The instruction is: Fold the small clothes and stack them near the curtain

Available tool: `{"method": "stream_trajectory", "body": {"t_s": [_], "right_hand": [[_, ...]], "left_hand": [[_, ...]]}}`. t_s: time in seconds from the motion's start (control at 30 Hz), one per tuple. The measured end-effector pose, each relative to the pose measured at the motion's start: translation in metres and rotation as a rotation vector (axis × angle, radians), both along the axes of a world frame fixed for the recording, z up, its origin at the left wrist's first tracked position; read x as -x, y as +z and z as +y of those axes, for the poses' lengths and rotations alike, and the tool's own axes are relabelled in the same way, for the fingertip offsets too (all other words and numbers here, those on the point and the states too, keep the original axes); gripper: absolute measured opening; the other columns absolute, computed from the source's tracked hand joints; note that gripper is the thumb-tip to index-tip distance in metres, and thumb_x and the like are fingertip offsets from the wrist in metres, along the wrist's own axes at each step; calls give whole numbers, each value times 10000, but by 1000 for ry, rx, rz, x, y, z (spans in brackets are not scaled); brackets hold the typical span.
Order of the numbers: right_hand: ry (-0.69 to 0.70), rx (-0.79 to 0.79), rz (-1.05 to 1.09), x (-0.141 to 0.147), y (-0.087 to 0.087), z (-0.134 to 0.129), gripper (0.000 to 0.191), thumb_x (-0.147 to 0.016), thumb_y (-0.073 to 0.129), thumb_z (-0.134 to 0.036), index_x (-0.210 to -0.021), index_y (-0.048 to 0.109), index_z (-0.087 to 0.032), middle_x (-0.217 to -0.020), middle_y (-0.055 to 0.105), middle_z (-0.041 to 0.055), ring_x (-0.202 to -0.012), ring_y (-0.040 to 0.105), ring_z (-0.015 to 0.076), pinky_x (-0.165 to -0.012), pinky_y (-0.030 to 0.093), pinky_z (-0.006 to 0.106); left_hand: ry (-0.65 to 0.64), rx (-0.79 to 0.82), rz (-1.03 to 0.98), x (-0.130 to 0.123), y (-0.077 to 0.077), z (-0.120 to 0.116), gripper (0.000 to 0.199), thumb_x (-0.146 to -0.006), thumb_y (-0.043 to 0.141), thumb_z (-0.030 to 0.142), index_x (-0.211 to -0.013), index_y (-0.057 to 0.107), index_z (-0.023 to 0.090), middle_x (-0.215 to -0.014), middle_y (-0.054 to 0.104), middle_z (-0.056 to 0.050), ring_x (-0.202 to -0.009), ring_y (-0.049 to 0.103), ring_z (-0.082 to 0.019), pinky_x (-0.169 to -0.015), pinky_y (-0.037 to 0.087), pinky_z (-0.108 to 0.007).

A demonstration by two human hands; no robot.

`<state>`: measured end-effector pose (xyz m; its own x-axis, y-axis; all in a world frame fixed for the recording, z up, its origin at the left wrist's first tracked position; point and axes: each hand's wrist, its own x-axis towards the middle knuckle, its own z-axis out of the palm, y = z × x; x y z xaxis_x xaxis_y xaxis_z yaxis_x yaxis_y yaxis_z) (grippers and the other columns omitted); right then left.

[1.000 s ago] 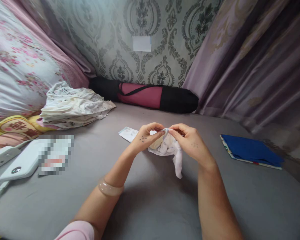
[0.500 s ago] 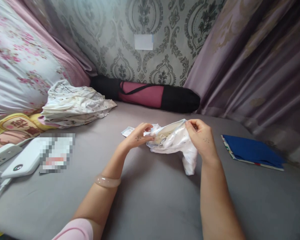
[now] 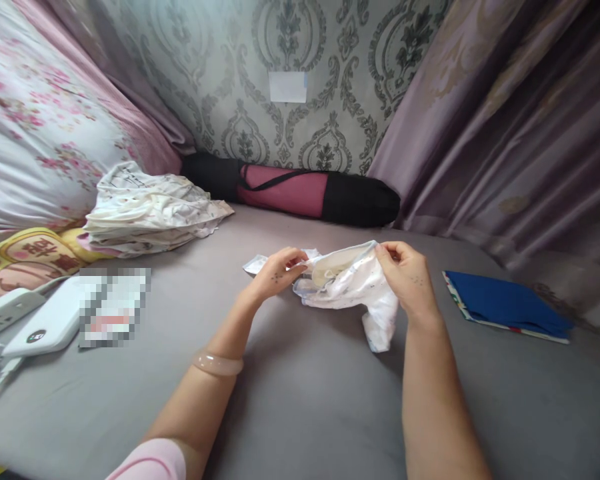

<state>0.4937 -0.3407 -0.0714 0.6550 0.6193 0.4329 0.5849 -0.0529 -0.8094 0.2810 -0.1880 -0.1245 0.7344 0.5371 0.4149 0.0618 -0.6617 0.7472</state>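
A small white garment with a pale blue edge and faint prints is raised partly off the grey sheet, its opening facing up. My right hand pinches the edge at its upper right corner. At its left side my left hand has thumb and fingertips pressed together on the cloth. One sleeve-like part hangs down below my right hand. Another part of the garment shows behind my left hand.
On the grey sheet, crumpled white clothing lies at back left. A power bank and power strip are at left, a folded blue cloth at right, a black and maroon bag along the wall.
My left thumb and fingers have closed together on the cloth. My right hand has shifted slightly to the right, drawing the garment's edge with it.
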Motion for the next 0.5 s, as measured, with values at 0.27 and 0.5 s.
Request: {"method": "stream_trajectory", "body": {"t_s": [0.27, 0.5], "right_hand": [[13, 8, 15, -6, -4, -1, 346, -778, 631, -516, -816, 667, -173, -776, 696, 62, -717, 625, 200, -682, 477, 319], [76, 76, 1, -6, -4, -1, 330, -781, 610, -494, -810, 663, -170, -790, 698, 72, -748, 625, 208, -677, 468, 311]], "left_hand": [[29, 60, -45, -2, -2, 0, 218, -893, 563, 356, -925, 693, 184, -898, 635, -53, -825, 588, -160, -775, 477, -282], [111, 124, -146, -8, 3, -2, 229, -876, 560, 373, -867, 653, 165, -818, 610, -23, -758, 548, -136, -684, 431, -236]]}}
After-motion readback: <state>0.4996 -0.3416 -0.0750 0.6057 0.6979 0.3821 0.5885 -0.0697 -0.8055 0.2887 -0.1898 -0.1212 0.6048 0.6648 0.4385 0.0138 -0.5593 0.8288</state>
